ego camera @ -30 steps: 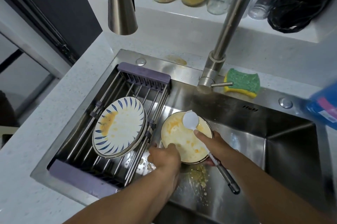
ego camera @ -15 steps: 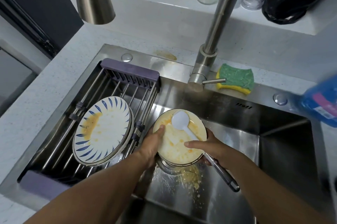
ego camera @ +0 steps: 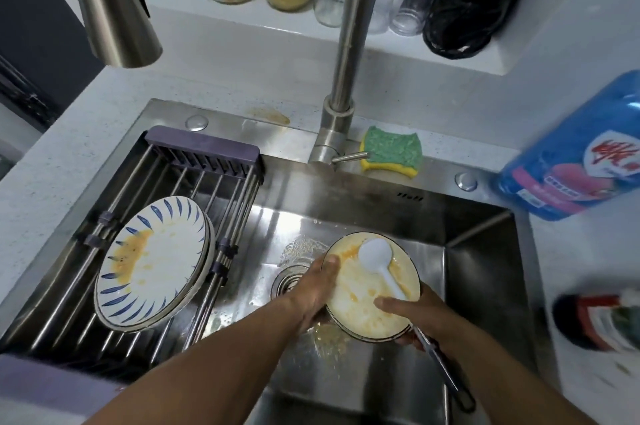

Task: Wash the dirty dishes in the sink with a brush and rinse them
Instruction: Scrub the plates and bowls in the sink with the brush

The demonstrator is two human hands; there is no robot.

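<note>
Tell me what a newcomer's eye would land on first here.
First, the yellow-stained plate held over the sink basin by the left hand and right hand, a white-headed brush lying across it. Next, the blue-rayed plate, also smeared yellow, resting on the rack at the sink's left. The blue bottle at the right stands out too.

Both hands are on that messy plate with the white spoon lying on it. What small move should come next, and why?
Probably set the plate down on the sink floor and lift off the white spoon. The left hand and right hand both grip the plate, yellow residue coats it, and the spoon lies across the area that needs scrubbing.
</note>
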